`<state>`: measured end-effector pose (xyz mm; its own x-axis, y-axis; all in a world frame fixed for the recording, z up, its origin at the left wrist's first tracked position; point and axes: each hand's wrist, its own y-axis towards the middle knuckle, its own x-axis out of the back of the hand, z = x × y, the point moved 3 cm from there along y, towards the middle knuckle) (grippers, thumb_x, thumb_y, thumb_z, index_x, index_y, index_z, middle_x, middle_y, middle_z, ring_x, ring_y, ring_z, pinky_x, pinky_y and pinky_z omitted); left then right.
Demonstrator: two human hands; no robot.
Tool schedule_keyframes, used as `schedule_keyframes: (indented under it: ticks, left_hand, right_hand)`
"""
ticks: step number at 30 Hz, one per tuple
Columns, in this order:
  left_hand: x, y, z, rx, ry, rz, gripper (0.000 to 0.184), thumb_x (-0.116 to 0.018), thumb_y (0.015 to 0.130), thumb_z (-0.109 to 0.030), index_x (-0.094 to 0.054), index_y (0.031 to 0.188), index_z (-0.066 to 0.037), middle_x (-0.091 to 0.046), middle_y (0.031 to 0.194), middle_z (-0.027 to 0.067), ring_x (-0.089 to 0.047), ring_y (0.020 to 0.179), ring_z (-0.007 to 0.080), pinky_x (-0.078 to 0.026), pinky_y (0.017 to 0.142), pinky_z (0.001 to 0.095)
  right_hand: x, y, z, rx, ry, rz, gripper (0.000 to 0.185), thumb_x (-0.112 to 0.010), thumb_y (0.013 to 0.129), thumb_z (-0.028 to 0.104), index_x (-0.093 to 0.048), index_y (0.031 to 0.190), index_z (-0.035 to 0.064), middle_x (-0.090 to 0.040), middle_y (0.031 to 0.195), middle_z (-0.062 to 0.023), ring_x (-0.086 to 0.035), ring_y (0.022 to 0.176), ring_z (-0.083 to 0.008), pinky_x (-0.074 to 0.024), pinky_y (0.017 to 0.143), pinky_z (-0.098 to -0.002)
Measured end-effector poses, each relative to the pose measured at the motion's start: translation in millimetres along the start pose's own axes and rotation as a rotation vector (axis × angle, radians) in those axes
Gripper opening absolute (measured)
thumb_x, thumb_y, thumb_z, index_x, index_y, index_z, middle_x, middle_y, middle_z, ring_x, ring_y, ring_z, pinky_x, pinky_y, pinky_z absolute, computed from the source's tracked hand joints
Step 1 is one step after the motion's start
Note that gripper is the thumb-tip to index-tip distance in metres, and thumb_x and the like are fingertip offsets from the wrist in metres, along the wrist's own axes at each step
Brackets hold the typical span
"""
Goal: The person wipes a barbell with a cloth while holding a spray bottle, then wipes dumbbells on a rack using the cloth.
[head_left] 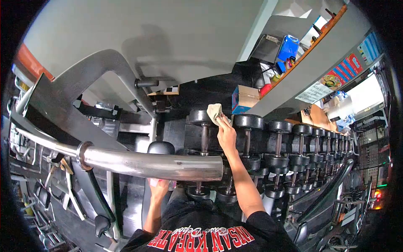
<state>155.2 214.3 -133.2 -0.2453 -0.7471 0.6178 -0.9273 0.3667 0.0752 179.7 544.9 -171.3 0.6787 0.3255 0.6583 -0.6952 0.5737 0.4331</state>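
My right hand [226, 133] is closed on a pale beige cloth [214, 112], bunched at the fingertips. The cloth is by the far end of a black dumbbell [204, 136] with a metal handle; whether it touches is unclear. Just to the right lies a second dumbbell [247, 140] in the same row. Low at the left, my left hand [159, 189] is closed around something pink and whitish [154, 182]. A thick steel bar [168, 166] crosses above that hand and hides its fingers and most of what it holds.
A rack of several dumbbells [302, 143] runs off to the right in two tiers. Beyond it stand a cardboard box [247, 97] and a grey wall ledge [289, 80]. A grey machine frame [58, 92] and a black padded seat [161, 148] are on the left.
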Motion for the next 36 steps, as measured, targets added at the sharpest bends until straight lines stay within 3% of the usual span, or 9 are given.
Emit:
schedule_keyframes:
  ticks: [5, 8, 14, 24, 26, 28, 30, 34, 36]
  left_hand:
    - [7.6, -0.6, -23.4, -0.08, 0.101, -0.195, 0.028, -0.064, 0.078, -0.019, -0.061, 0.099, -0.001, -0.063, 0.098, 0.0163, -0.059, 0.092, 0.028, -0.043, 0.086, 0.0412]
    - [25.8, 6.7, -54.5, -0.081, -0.242, -0.087, 0.009, -0.057, 0.074, -0.005, -0.06, 0.07, 0.002, -0.058, 0.058, 0.0073, -0.056, 0.051, 0.0178, -0.045, 0.052, 0.0302]
    - [31.3, 1.4, -52.6, 0.096, -0.447, -0.03, 0.01, -0.058, 0.079, -0.006, -0.057, 0.074, 0.002, -0.058, 0.06, 0.0058, -0.054, 0.053, 0.0126, -0.043, 0.051, 0.0272]
    - [27.8, 5.4, -34.1, 0.016, -0.432, 0.009, 0.009, -0.059, 0.079, -0.006, -0.058, 0.074, 0.001, -0.057, 0.059, 0.0043, -0.055, 0.055, 0.0125, -0.044, 0.052, 0.027]
    - [25.6, 7.1, -33.7, 0.069, -0.14, 0.124, 0.015, -0.057, 0.08, -0.018, -0.06, 0.072, -0.006, -0.062, 0.069, 0.0044, -0.058, 0.071, 0.0197, -0.039, 0.083, 0.0374]
    - [22.4, 11.9, -35.7, 0.092, -0.16, 0.175, 0.016, -0.055, 0.081, -0.02, -0.061, 0.072, -0.008, -0.063, 0.07, 0.0036, -0.058, 0.077, 0.0211, -0.034, 0.089, 0.0388]
    - [15.8, 10.2, -26.5, 0.116, -0.109, 0.213, 0.018, -0.052, 0.083, -0.022, -0.064, 0.081, -0.008, -0.064, 0.079, 0.0054, -0.058, 0.088, 0.0239, -0.03, 0.095, 0.0407]
    - [6.3, 20.3, -24.8, 0.093, -0.298, 0.135, 0.025, -0.051, 0.086, -0.022, -0.065, 0.102, -0.008, -0.064, 0.099, 0.0117, -0.055, 0.104, 0.0269, -0.03, 0.1, 0.0433]
    - [3.9, 39.6, -33.7, -0.169, -0.318, 0.262, 0.032, -0.06, 0.082, -0.024, -0.06, 0.107, -0.005, -0.062, 0.101, 0.0113, -0.056, 0.096, 0.0219, -0.039, 0.089, 0.037]
  right_hand:
    - [-4.5, -2.6, -4.8, 0.024, -0.004, -0.042, 0.039, -0.053, 0.081, -0.001, -0.06, 0.116, 0.0141, -0.056, 0.124, -0.0101, -0.054, 0.112, -0.0308, -0.0477, 0.091, -0.0375]
    - [1.1, -0.8, 7.5, -0.01, 0.047, -0.036, 0.038, -0.05, 0.08, -0.005, -0.061, 0.114, 0.0068, -0.055, 0.121, -0.0188, -0.052, 0.114, -0.0338, -0.0454, 0.093, -0.0382]
    - [0.8, -1.3, 7.6, 0.007, 0.027, -0.034, 0.039, -0.05, 0.079, -0.007, -0.06, 0.114, 0.0062, -0.055, 0.122, -0.0191, -0.052, 0.115, -0.0336, -0.0449, 0.094, -0.0378]
    - [-3.2, -3.6, -2.5, -0.017, 0.05, -0.073, 0.035, -0.05, 0.083, -0.003, -0.059, 0.116, 0.0066, -0.055, 0.122, -0.0182, -0.054, 0.113, -0.0329, -0.0467, 0.091, -0.0376]
    - [-10.8, -9.9, -19.0, -0.232, 0.229, -0.104, 0.033, -0.048, 0.087, -0.001, -0.056, 0.119, 0.003, -0.056, 0.12, -0.0208, -0.061, 0.102, -0.032, -0.0481, 0.086, -0.0355]
    - [-5.1, -19.8, -20.4, -0.475, 0.299, -0.073, 0.033, -0.049, 0.089, 0.005, -0.056, 0.121, 0.0058, -0.064, 0.104, -0.0185, -0.062, 0.097, -0.0314, -0.0491, 0.08, -0.0351]
    - [-22.5, -30.5, -46.2, -0.391, 0.2, -0.159, 0.035, -0.053, 0.089, 0.011, -0.055, 0.123, 0.0053, -0.067, 0.094, -0.0165, -0.067, 0.085, -0.0247, -0.0493, 0.075, -0.0341]
    - [-9.1, -22.5, -12.2, -0.728, 0.456, -0.105, 0.036, -0.051, 0.088, 0.002, -0.054, 0.124, 0.0043, -0.065, 0.105, -0.0172, -0.066, 0.082, -0.0222, -0.0493, 0.076, -0.0338]
    - [-14.2, -17.1, -4.3, -0.422, 0.249, -0.151, 0.037, -0.051, 0.085, -0.001, -0.056, 0.121, 0.0053, -0.061, 0.113, -0.0185, -0.064, 0.095, -0.0276, -0.0488, 0.082, -0.0347]
